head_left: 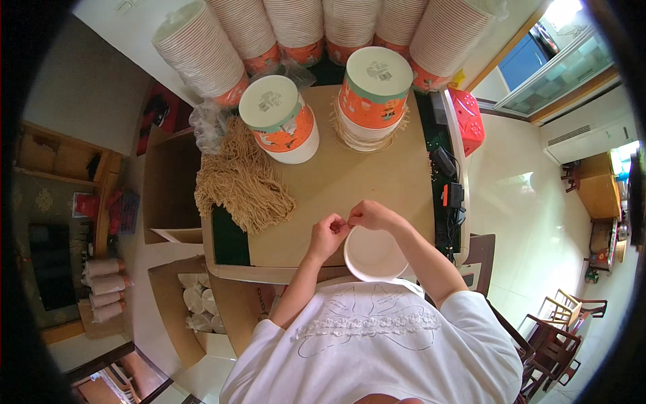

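A white paper bucket (375,253) stands against my body at the table's front edge, its open mouth facing up. My left hand (328,234) is closed in a pinch beside the far left of its rim. My right hand (374,215) is also closed, its fingertips meeting the left's just over that rim. Whatever is between the fingertips is too small to make out. To the left lies a heap of tan cords (242,182). Beyond my hands stand two upside-down orange and white paper buckets: a left bucket (279,124) and a right bucket stack (373,101) with tan cords around its lower part.
Tall stacks of paper buckets (296,27) line the table's back. Black adapters and cables (452,195) lie along the right edge, near a red plastic basket (465,121). An open carton (202,303) with white items stands on the floor at the left.
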### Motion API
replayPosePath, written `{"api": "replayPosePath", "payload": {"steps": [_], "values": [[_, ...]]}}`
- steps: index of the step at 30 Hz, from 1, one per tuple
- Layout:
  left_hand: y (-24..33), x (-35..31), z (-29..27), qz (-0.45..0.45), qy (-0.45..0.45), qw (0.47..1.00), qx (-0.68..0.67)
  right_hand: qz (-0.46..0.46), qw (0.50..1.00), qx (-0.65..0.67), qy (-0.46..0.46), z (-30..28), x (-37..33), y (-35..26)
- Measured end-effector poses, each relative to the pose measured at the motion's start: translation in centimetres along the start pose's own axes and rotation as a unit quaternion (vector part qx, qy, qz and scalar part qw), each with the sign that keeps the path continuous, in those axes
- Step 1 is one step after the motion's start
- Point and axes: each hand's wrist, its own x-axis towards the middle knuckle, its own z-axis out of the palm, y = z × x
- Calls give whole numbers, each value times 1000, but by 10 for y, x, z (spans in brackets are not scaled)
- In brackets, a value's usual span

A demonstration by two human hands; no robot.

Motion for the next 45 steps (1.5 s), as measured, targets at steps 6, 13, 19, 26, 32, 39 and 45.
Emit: {"api": "replayPosePath", "payload": {"steps": [6, 13, 19, 26, 32, 39, 45], "values": [[-15, -2, -4, -38, 15, 998, -51, 6, 1000, 13, -6, 2, 2, 6], [-24, 6, -4, -116, -16, 987, -106, -34, 997, 57, 42, 9, 3, -7], [-12, 12, -6, -231, 7, 921, -312, -22, 990, 25, 134, 12, 6, 0], [-12, 9, -9, -202, 19, 934, -294, -9, 994, 2, 109, 11, 4, -6], [-13, 9, -8, -187, 11, 939, -288, -6, 994, -3, 110, 12, 4, -2], [-14, 9, -8, -182, 7, 947, -264, -14, 987, -11, 158, 14, 2, -3], [-14, 11, -7, -184, 6, 942, -279, -15, 988, -12, 154, 15, 2, -2]]}}
